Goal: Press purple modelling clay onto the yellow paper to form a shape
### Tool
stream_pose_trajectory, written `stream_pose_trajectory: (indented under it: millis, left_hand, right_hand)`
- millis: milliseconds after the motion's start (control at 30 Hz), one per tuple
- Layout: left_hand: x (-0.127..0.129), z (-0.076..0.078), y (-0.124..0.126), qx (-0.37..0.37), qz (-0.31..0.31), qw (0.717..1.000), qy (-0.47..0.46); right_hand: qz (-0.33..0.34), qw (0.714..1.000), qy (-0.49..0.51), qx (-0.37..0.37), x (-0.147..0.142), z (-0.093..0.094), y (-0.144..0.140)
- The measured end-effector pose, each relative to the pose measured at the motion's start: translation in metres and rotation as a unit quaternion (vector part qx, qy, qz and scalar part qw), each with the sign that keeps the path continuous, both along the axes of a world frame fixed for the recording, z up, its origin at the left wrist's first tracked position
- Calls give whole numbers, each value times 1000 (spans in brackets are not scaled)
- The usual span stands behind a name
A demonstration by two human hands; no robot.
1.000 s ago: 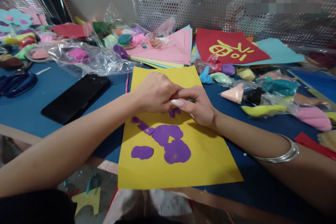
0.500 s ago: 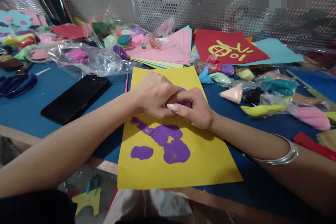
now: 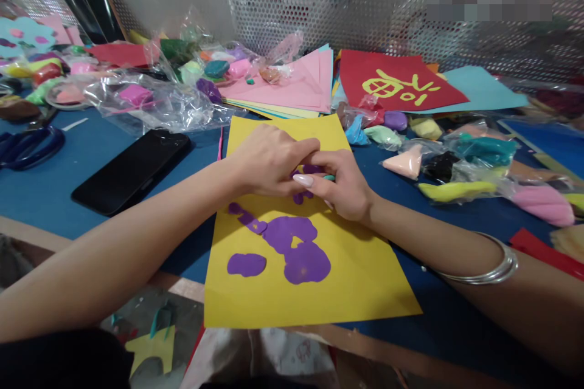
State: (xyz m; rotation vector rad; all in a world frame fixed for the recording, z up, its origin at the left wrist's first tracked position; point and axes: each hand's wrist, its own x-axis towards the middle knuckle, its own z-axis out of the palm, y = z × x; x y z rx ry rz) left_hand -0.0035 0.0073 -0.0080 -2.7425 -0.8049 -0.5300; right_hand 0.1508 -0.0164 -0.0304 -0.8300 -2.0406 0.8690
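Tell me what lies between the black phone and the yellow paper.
In the head view, bare blue table and a thin pink strip lie between the black phone and the yellow paper.

phone [image 3: 132,170] left, clay bags [image 3: 460,164] right

Even bright light, soft shadows, sharp centre — edges stretched, bowed

I see both forearms bare, no sleeves. Slim silver bangles [image 3: 490,268] circle my right wrist at about four o'clock. My left hand [image 3: 269,161] wears nothing; my right hand [image 3: 344,185] shows a long, pale polished thumbnail [image 3: 303,180].
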Motion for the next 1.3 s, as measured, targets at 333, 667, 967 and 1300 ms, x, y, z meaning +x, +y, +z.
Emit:
stream_pose_trajectory:
  millis: [333, 667, 967, 1300]
  left_hand:
    - [2, -2, -1, 28, 20, 999, 16]
    - [2, 2, -3, -19, 17, 1000, -11]
    - [2, 5, -5, -7, -30, 999, -9]
    - [1, 6, -4, -6, -31, 999, 0]
  right_hand:
    - [22, 999, 32, -8, 2, 0, 2]
    - [16, 1000, 5, 4, 2, 2, 0]
    - [0, 998, -26, 52, 0, 2, -1]
    - [-3, 998, -20, 52, 0, 2, -1]
